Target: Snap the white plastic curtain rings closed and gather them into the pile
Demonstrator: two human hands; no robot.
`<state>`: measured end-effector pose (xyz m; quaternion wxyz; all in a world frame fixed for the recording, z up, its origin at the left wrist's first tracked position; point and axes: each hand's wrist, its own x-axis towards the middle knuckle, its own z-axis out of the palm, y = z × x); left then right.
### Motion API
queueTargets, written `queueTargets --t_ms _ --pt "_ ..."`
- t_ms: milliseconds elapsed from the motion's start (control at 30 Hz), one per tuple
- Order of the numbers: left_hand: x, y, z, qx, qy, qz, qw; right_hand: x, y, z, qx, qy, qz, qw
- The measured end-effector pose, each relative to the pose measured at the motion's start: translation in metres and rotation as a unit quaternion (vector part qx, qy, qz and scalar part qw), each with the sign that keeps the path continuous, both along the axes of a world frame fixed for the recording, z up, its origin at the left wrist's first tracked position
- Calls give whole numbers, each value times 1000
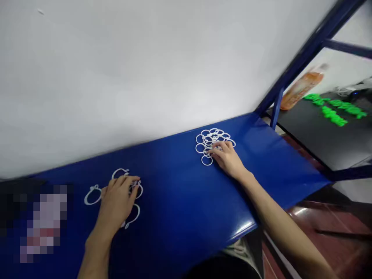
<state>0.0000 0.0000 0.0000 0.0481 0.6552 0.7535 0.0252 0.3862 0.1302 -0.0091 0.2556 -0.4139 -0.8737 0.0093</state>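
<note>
Two hands rest palm-down on the blue table (pixel 180 201). Left hand (pixel 116 203) lies flat, fingers loosely spread over a few linked white plastic rings (pixel 93 195) at the near left. Right hand (pixel 228 157), fingers slightly curled, touches the heap of loose white rings (pixel 207 139) farther right, gripping nothing visibly.

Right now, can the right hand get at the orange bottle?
Probably not. The right hand rests on the pile of white rings; the orange bottle lies on the neighbouring dark table, past the blue frame post that stands between them, and looks far off.
</note>
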Motion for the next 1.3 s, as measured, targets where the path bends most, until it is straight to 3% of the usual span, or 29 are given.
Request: queueTargets --t_ms 167,433,833,1100,1200,1300 --pt "4 2 -5 30 8 8 999 1 1 -2 -6 9 1 1000" --pt "12 -1 2 40 20 14 999 4 0 1 -28 60 16 998" --pt "11 -1 -4 29 11 11 999 4 3 -5 -34 120 -54 991" --pt "15 2 -10 55 -4 -19 998 -9 -9 8 38 156 -77 984" --pt "19 3 -16 73 -20 -42 996 -30 -27 12 26 145 -11 989" --pt "20 5 -20 86 -52 -68 993 -65 -47 11 -50 75 144 985"
